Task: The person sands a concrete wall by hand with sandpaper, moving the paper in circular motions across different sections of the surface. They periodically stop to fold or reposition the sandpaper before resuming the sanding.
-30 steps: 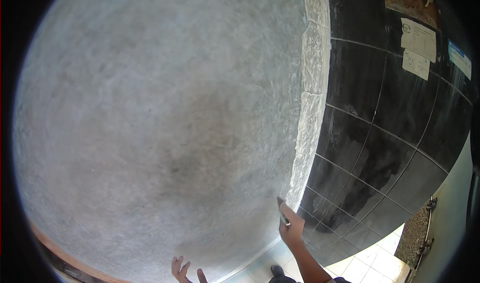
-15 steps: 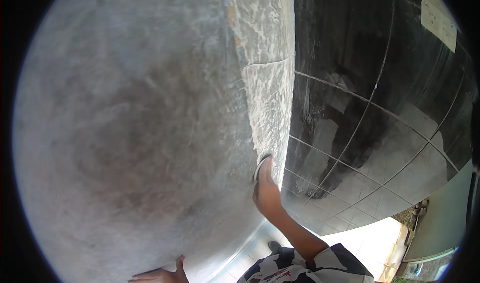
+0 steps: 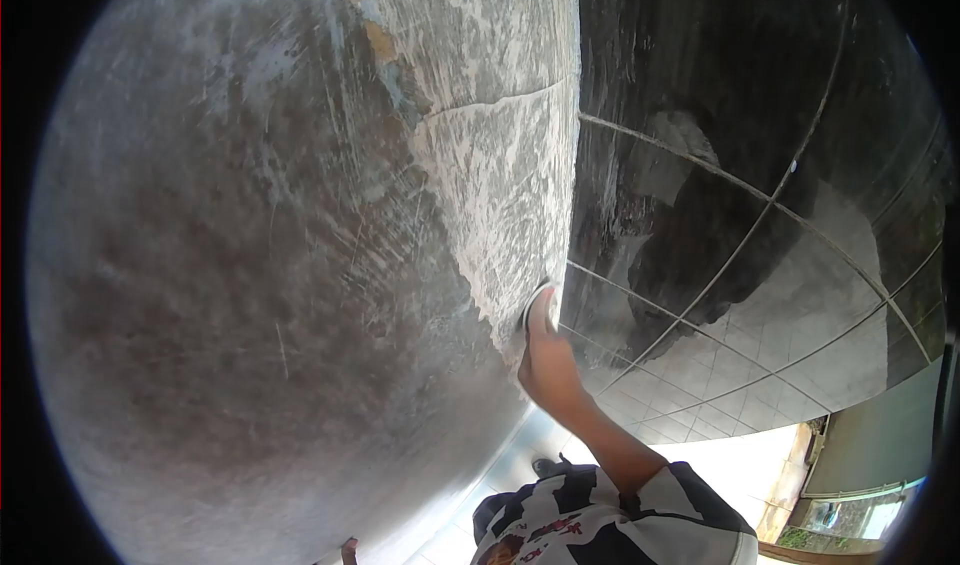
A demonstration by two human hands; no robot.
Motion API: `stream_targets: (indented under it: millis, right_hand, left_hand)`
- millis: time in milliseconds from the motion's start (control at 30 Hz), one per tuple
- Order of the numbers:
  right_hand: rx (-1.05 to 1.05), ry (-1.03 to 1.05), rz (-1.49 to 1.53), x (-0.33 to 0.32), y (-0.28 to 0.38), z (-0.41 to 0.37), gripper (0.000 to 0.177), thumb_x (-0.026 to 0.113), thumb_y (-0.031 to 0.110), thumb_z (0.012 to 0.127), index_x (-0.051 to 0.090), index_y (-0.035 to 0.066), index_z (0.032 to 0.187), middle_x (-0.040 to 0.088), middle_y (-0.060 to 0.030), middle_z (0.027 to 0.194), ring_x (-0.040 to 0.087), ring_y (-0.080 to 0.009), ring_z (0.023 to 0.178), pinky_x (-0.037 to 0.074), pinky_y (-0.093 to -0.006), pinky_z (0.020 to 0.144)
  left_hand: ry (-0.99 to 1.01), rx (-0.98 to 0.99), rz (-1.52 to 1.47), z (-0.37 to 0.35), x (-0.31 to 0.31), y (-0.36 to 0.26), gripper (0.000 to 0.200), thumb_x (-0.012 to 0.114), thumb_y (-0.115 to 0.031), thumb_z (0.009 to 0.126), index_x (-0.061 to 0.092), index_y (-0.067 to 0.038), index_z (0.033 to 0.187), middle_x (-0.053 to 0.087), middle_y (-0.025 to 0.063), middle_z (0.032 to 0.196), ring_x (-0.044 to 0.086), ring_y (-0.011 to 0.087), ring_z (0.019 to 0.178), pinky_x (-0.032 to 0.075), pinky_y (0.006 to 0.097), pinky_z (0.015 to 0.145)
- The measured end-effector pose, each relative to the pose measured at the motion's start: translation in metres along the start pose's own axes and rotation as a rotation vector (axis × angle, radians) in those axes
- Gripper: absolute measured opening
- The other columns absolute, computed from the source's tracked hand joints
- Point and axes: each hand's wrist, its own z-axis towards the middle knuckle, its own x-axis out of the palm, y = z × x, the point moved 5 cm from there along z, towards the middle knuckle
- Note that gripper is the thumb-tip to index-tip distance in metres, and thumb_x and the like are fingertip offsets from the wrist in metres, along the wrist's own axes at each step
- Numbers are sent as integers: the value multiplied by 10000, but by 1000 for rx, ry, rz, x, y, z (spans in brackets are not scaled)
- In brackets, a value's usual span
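Slightly higher than before, the right hand (image 3: 548, 363) presses a small pad (image 3: 533, 310) against the white plaster strip (image 3: 500, 195) at the wall (image 3: 250, 285) corner, fingers closed on it. Left hand (image 3: 349, 548) barely shows at the near edge; its grip cannot be told.

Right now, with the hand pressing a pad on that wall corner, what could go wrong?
1. The right hand presses the pad at the corner edge; a slip could scuff the glossy black tiles beside it.
2. The white filler strip looks patchy, with brown spots higher up; more rubbing may thin it.
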Motion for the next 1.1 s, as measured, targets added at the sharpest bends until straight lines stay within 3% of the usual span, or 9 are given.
stream_targets:
  millis: [267,367,433,633,667,700,800,900,1100]
  right_hand:
    - [-3,10,-60,5,-3,9,1001,567,-149,721,-64,-247,1492,214,-549,1479,655,-529,804,567,-478,708]
    - [112,83,-95,12,-19,20,990,572,-132,725,-68,-277,1466,378,-560,1344,659,-536,887,570,-481,736]
    - [124,37,14,8,-45,26,972,565,-126,729,-51,-281,1463,467,-544,1252,656,-555,855,566,-497,732]
    - [164,58,8,8,-45,30,860,586,-73,781,80,-294,1439,605,-461,1079,668,-548,893,552,-542,814]
    - [168,37,-34,6,-31,22,833,604,-30,807,110,-311,1416,632,-442,998,667,-551,893,558,-536,822]
    - [162,27,-32,12,-17,14,833,604,-30,807,110,-311,1416,632,-442,998,667,-551,893,558,-536,822]
    - [-18,-148,-152,33,-1,-1,601,513,-60,844,272,-251,1360,655,-368,894,662,-534,882,539,-545,763]
    - [129,-190,-172,35,-54,2,620,533,-63,844,283,-195,1396,667,-354,925,663,-529,891,529,-563,745]
    - [59,-111,53,111,46,-151,839,505,-131,783,149,-161,1543,584,-444,1175,664,-519,847,553,-546,745]
  left_hand:
    - [130,-187,-216,4,-11,-17,955,795,-653,806,651,261,1043,663,451,944,666,478,932,504,564,929]
    - [81,46,350,1,-21,-26,880,730,-607,899,620,199,1234,646,426,1173,630,429,1163,450,522,1065]
    - [186,-247,-379,0,-7,-14,758,857,-165,829,449,192,1360,612,348,1293,583,448,1150,408,472,1071]
    - [97,-207,-404,-2,-15,-32,683,824,-186,868,496,167,1352,637,331,1270,596,433,1121,415,473,1067]
    - [450,-377,-537,3,-13,-31,1097,858,-281,851,133,228,1499,271,445,1542,375,505,1386,266,557,1196]
    - [441,-371,-543,2,-17,-38,1097,858,-281,851,133,228,1499,271,445,1542,375,505,1386,266,557,1196]
    - [-208,-41,-238,-18,-36,-24,1496,903,-587,677,-101,-38,1641,-326,279,1641,-288,526,1497,53,805,1132]
    - [13,15,-317,-29,-56,-10,1468,928,-442,719,-161,-85,1636,-373,303,1604,-330,481,1498,-62,723,1182]
    - [-289,57,-326,-28,-82,73,1483,955,-454,673,-109,-127,1652,-326,269,1638,-285,468,1523,-32,717,1197]
